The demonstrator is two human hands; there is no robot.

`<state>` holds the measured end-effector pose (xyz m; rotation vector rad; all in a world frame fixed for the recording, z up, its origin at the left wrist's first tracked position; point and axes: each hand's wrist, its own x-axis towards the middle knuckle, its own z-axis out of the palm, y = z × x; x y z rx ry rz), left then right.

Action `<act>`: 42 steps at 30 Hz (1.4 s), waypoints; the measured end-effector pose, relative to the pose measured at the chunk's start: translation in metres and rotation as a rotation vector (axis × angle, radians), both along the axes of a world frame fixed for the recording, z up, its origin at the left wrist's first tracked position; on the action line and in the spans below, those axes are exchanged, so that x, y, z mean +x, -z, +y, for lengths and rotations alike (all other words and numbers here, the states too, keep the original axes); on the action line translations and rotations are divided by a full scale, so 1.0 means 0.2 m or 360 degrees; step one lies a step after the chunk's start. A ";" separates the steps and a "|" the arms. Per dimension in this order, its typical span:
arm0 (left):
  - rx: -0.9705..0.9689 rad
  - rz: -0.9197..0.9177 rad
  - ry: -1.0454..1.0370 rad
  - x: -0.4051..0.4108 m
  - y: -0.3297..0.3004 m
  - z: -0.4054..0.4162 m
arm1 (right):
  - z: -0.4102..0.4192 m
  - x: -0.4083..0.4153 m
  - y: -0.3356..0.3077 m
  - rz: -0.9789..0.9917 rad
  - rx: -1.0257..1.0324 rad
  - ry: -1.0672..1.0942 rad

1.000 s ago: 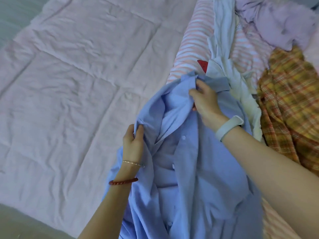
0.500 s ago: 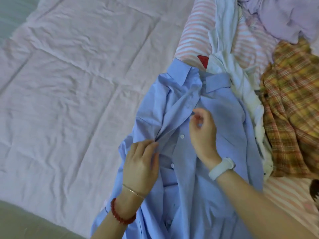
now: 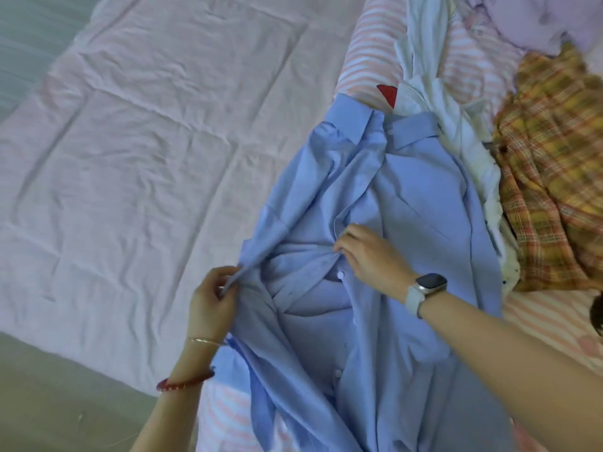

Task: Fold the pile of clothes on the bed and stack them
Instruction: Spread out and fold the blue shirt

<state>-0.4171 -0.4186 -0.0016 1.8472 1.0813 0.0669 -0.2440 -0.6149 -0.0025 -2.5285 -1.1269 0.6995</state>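
Pale pink quilted bedding (image 3: pixel 140 151), creased into broad squares, covers the bed to the far side of the left hand and fills most of the view. Light blue button-up shirt (image 3: pixel 401 203) lies front-up between and beyond both hands, collar at the far end, its front opened and rumpled (white buttons show along the placket near the right hand).

Left hand (image 3: pixel 212 298): fingers curled, pinching the shirt's left front edge between thumb and fingertips, so that a taut ridge of cloth runs from the grip toward the collar. Two bracelets, one thin and gold, one of red beads (image 3: pixel 182 381), sit on the wrist below it.

Right hand (image 3: pixel 368 256): fingertips gathered on bunched fabric at the opposite front edge, just beside a button, pinching a small fold there. A pale-strapped watch (image 3: pixel 424 288) is worn on this wrist.

Beyond the right hand, past the shirt collar, lies a pink-and-white striped cloth (image 3: pixel 368 44) bearing a small red patch (image 3: pixel 386 94). A white garment (image 3: pixel 434 102) trails along the shirt's outer edge, to the outside of the right hand. Further outward rests a crumpled yellow-and-orange plaid shirt (image 3: pixel 554 164), and beyond that, at the frame's far corner, a lilac garment (image 3: pixel 535 17). None of these pieces is folded. Greenish floor (image 3: pixel 65 393) appears nearest the viewer, beside the left forearm.
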 end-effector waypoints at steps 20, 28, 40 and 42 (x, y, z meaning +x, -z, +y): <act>0.1073 0.0923 0.1066 -0.53 -0.04 -0.20 | -0.14 -0.57 -0.03 -0.0658 -0.0243 -0.0711; 0.1023 0.0417 0.1062 -0.57 -0.06 -0.26 | -0.04 -0.70 -0.05 -0.0325 0.0110 -0.0472; 0.0351 0.0285 0.0406 -0.81 -0.06 -0.41 | -0.39 -0.83 -0.05 -0.0312 0.0301 -0.0316; 0.0372 0.0123 0.0388 -0.76 -0.04 -0.38 | -0.46 -0.88 -0.04 -0.0408 0.0163 -0.0374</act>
